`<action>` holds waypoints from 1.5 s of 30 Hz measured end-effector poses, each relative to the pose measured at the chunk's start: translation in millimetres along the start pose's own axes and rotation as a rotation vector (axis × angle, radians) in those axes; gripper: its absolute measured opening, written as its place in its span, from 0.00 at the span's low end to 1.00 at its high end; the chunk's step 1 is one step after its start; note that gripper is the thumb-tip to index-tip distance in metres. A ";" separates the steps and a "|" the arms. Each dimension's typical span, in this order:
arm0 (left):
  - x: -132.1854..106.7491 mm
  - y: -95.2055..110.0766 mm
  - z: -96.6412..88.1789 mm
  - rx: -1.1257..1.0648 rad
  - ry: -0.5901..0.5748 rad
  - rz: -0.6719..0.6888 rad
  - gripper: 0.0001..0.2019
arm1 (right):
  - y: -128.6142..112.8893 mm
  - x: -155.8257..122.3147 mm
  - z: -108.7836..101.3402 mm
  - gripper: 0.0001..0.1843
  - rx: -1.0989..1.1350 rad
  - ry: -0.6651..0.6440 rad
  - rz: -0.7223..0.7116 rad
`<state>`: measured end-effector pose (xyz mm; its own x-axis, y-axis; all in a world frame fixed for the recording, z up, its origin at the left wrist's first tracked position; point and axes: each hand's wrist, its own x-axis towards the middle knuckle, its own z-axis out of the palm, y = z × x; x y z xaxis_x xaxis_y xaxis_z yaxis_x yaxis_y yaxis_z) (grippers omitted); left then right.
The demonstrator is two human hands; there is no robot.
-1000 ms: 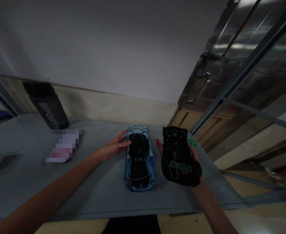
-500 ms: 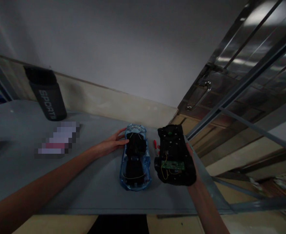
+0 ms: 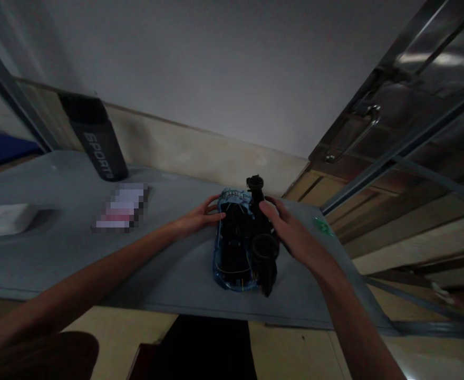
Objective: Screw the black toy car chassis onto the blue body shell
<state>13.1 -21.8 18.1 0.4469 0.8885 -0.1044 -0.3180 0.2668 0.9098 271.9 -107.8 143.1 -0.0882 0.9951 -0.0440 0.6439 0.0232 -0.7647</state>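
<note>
Right hand (image 3: 291,235), clasping the black chassis (image 3: 263,250), is now tipping it edge-on onto the blue car shell (image 3: 228,258) mid-frame; left hand (image 3: 198,220), fingers spread, is bracing.

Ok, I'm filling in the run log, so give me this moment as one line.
left hand: touches blue shell | right hand: holds black chassis on edge against shell | table: bottle at back

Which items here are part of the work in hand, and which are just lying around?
In hand: blue car shell, touched by the left hand; black chassis, held on edge against it by the right hand.
Lying about: sports bottle, blurred pack, white block, green piece, all on the table.
</note>
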 end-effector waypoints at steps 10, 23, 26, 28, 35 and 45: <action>2.2 -8.6 -0.1 0.015 0.037 0.032 0.41 | -58.7 4.3 63.4 0.41 -0.667 0.050 0.119; 1.4 -2.4 1.9 0.035 0.035 -0.014 0.45 | 14.3 17.2 25.4 0.38 -0.517 -0.146 -0.129; -1.2 -1.0 4.4 0.090 0.053 -0.001 0.49 | 40.2 19.2 11.1 0.42 -0.340 -0.195 -0.206; -1.9 0.5 5.1 0.105 0.052 -0.003 0.49 | 50.3 21.7 4.9 0.46 -0.249 -0.220 -0.222; 1.8 -0.4 -0.3 0.135 0.040 -0.027 0.49 | 79.8 61.2 -2.3 0.26 -0.111 -0.079 -0.248; 2.7 2.7 -10.3 0.138 -0.050 -0.029 0.44 | 112.5 66.0 -5.4 0.11 -0.089 -0.232 -0.335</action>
<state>4.9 -14.9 16.1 0.4961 0.8607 -0.1147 -0.1878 0.2353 0.9536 342.6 -39.0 57.6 -0.4665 0.8833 0.0462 0.6129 0.3605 -0.7031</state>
